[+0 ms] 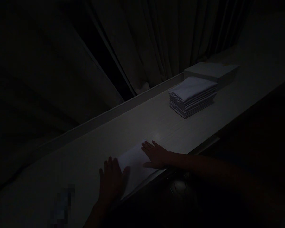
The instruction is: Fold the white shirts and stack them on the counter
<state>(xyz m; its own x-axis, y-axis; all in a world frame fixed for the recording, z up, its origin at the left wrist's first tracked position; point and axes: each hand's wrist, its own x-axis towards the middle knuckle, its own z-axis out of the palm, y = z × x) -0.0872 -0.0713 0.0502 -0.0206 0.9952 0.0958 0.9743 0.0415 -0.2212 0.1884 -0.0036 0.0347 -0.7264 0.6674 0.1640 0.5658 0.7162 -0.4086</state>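
A white folded cloth [134, 164] lies flat near the front edge of a pale table [133, 122]. Against its left side is my left hand [111, 177], fingers spread, the thumb reaching over the cloth. My right hand [156, 155] rests on the cloth's right side with its fingers apart. Neither hand grips anything. Farther right on the table stands a neat stack of folded white cloths [193, 95].
Behind the stack is a pale box [211, 70]. A low raised ledge [109, 115] runs along the table's back, with dark curtains [142, 47] hanging behind it. The scene is very dim. A pixelated patch covers the lower left.
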